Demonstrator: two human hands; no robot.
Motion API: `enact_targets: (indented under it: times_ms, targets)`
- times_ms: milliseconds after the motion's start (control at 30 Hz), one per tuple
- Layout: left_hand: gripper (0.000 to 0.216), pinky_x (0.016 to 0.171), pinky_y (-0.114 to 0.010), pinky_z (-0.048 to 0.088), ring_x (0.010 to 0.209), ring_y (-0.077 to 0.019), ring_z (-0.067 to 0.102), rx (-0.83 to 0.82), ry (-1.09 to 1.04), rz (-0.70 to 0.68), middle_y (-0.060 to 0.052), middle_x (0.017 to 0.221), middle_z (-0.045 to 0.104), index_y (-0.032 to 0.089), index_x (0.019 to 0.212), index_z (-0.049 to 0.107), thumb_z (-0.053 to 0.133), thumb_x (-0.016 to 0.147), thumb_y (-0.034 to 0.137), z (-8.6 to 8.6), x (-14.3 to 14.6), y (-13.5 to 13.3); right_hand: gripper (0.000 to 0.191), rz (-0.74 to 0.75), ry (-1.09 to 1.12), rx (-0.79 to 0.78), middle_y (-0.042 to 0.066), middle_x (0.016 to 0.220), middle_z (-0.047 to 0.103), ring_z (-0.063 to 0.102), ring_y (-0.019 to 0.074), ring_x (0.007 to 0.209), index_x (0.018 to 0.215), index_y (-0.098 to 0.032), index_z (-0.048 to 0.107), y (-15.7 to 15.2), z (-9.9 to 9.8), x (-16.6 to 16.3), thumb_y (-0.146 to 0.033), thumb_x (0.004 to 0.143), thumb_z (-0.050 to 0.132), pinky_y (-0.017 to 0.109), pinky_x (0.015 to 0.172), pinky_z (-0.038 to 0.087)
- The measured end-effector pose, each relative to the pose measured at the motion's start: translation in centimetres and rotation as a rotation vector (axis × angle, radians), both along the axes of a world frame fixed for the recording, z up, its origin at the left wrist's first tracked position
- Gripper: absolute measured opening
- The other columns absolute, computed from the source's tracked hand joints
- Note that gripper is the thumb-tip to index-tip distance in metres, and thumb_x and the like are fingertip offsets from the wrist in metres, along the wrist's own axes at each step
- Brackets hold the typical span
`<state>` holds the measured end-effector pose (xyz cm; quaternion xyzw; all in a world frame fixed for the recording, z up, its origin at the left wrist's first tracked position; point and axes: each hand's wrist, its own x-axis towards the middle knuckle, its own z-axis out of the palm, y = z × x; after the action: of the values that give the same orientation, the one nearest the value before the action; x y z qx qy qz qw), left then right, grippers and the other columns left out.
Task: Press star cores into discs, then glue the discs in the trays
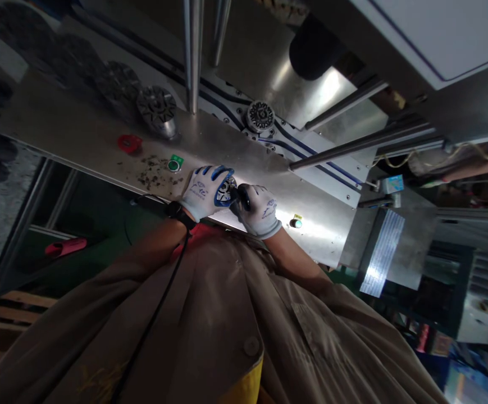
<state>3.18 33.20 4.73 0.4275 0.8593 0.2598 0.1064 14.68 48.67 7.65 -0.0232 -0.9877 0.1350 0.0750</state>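
Observation:
Both my hands wear white gloves with blue fingertips and meet at the front edge of a steel machine table (pixel 100 140). My left hand (pixel 205 192) is closed round a round patterned metal disc (pixel 226 191). My right hand (pixel 257 209) is closed on a thin dark tool (pixel 242 197) whose tip touches that disc. A black wristband sits on my left wrist, with a black cable running down over my brown shirt.
Similar round discs (pixel 158 106) stand in a row on the table at upper left, another (pixel 260 115) sits further back. A red button (pixel 129 143), a green button (pixel 174 164) and scattered debris lie left of my hands. Steel rods (pixel 193 50) rise behind.

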Motion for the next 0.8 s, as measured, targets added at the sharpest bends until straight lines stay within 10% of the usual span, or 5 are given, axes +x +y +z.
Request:
enact_targets:
  times_ms: [467,800]
  targets:
    - [0.071,0.116,-0.050,0.034,0.133,-0.0352,0.050,-0.047,-0.021,-0.011,-0.014,0.148,0.055,0.021,0.146,0.054,0.074,0.081,0.041,0.0,-0.1,-0.1,0.035,0.024,-0.527,0.038,0.015,0.111,0.078,0.071,0.0262,0.092,0.130,-0.016,0.063,-1.2,5.9,-4.2,-0.021,0.097,0.050,0.034,0.075,0.044]
    - [0.074,0.114,-0.055,0.035,0.132,-0.0384,0.049,-0.056,-0.081,-0.009,-0.015,0.147,0.056,0.022,0.145,0.055,0.077,0.077,0.040,0.9,-0.3,0.2,0.051,-0.415,-0.317,-1.412,0.001,0.074,0.070,0.066,0.0135,0.060,0.095,-0.019,0.061,1.2,1.4,-1.1,-0.055,0.066,0.084,0.026,0.054,0.054]
